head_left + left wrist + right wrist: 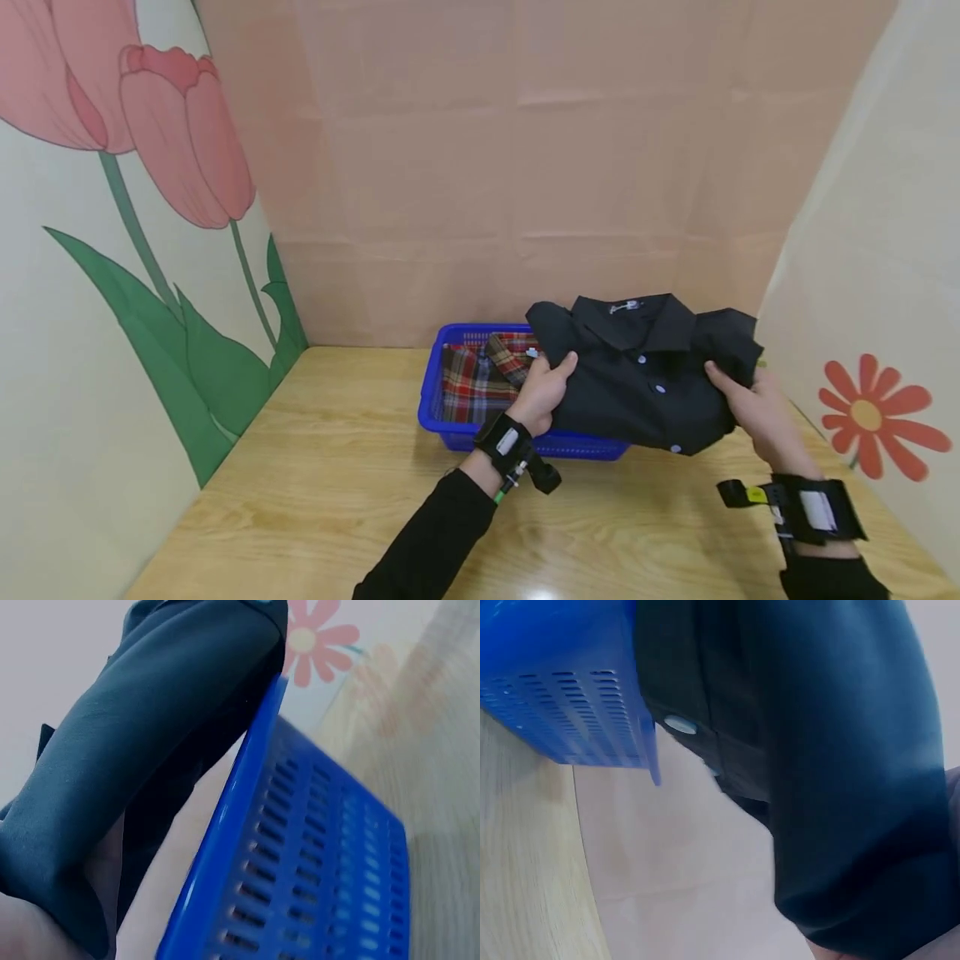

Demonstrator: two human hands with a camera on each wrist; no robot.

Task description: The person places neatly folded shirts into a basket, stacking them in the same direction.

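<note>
A folded black button-up shirt (630, 392) with a collar and pale buttons is held up between both hands, over the right part of a blue plastic basket (431, 396). My left hand (542, 393) grips the shirt's left edge, thumb on top and fingers beneath. On the opposite edge my right hand (753, 408) pinches the cloth, its fingers hidden behind it. Inside the basket lies a red plaid shirt (476, 379), partly covered by the black one. The left wrist view shows the black cloth (150, 727) beside the basket's rim (225, 825).
The basket stands on a wooden table (315, 483) near the brown back wall (487, 183). A tulip-painted panel (90, 333) borders the left side, and a panel with an orange flower (866, 415) the right.
</note>
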